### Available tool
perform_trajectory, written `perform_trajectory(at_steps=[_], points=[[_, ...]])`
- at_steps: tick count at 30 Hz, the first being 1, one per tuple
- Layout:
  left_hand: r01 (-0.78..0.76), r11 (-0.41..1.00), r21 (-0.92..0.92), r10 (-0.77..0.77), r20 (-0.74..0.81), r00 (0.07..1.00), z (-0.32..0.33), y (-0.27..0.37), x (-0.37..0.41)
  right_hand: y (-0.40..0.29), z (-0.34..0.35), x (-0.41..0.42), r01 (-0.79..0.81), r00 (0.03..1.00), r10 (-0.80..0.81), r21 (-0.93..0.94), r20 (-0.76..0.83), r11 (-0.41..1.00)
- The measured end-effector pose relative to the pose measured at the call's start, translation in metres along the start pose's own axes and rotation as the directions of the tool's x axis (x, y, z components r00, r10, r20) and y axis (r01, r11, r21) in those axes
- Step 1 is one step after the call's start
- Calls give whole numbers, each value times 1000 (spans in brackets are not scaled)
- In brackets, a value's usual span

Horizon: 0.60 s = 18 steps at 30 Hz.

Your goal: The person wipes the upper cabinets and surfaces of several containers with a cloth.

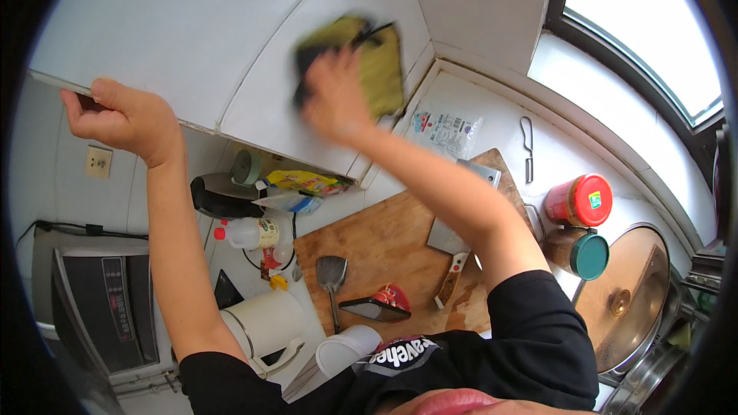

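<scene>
My right hand (337,95), blurred, presses a folded yellow-green and black cloth (383,69) flat against a white cabinet door (323,6) near the wall corner. The fingers lie over the cloth's dark part. At the far left, my left hand (118,118) grips the lower edge of the adjoining white cabinet panel (167,29), thumb in front and fingers curled behind it.
Below lie a wooden cutting board (380,230) with a cleaver (447,236), a spatula (331,274) and a phone (375,308). Red-lidded (591,200) and green-lidded (589,256) jars stand beside a large pan lid (628,300). A cream kettle (268,323) and plastic bottle (253,233) stand left.
</scene>
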<state>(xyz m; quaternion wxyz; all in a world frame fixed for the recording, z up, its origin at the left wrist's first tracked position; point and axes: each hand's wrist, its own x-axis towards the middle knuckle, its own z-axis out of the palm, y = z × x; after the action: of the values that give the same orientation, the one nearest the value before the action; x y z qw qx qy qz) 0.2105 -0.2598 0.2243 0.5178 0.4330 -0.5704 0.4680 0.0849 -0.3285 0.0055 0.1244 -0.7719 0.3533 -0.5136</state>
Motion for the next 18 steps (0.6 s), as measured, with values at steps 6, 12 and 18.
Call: perform_trajectory(at_steps=[6, 12, 18], points=[[-13, 1000, 1, 13, 3, 1000, 1, -2, 4, 21, -27, 26, -80, 984, 147, 483, -101, 872], [67, 996, -66, -68, -20, 997, 10, 15, 6, 76, -21, 69, -130, 931, 211, 267, -299, 955], [51, 997, -60, -52, -12, 999, 3, 9, 1, 14, -20, 25, 455, 890, -455, 133, -32, 881]])
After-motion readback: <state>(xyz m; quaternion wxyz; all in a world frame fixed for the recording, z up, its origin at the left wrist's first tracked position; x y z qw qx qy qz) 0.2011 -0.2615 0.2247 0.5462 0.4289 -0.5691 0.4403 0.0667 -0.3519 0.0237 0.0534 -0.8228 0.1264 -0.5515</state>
